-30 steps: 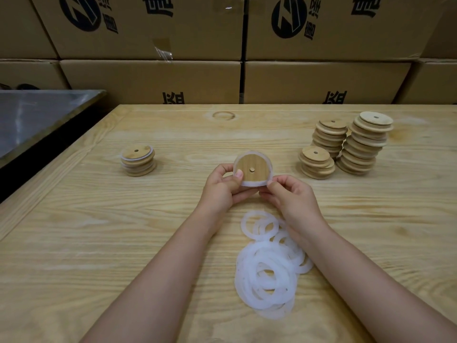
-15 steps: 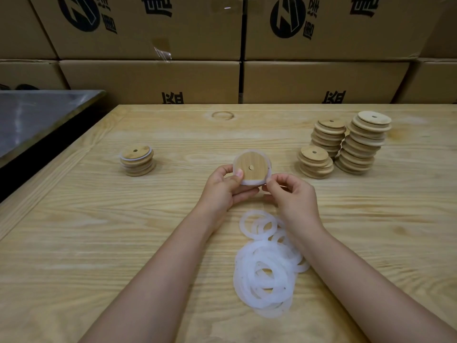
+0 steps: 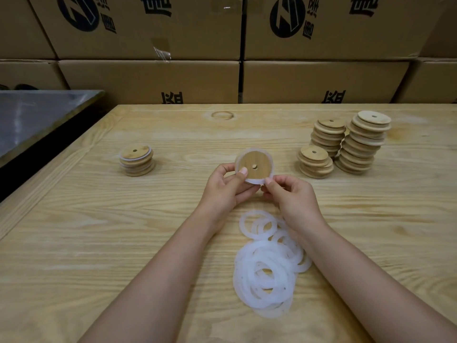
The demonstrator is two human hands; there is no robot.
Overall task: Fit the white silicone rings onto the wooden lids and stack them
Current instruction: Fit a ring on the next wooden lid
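Observation:
A round wooden lid (image 3: pixel 256 162) with a centre hole and a white silicone ring around its rim is held upright above the table's middle. My left hand (image 3: pixel 228 188) grips its lower left edge, thumb on the face. My right hand (image 3: pixel 293 194) pinches the ring at the lid's bottom edge. A heap of several loose white rings (image 3: pixel 268 263) lies on the table between my forearms. A short stack of ringed lids (image 3: pixel 136 159) stands at the left. Three stacks of bare lids (image 3: pixel 346 144) stand at the right.
The wooden table (image 3: pixel 99 231) runs to a wall of cardboard boxes (image 3: pixel 153 78) at the back. A grey metal surface (image 3: pixel 37 115) lies beyond the table's left edge, across a dark gap.
The lid has stayed in both hands above the table. My right hand's fingers have shifted along the ring at the lid's lower edge, and the ring sits closer round the rim.

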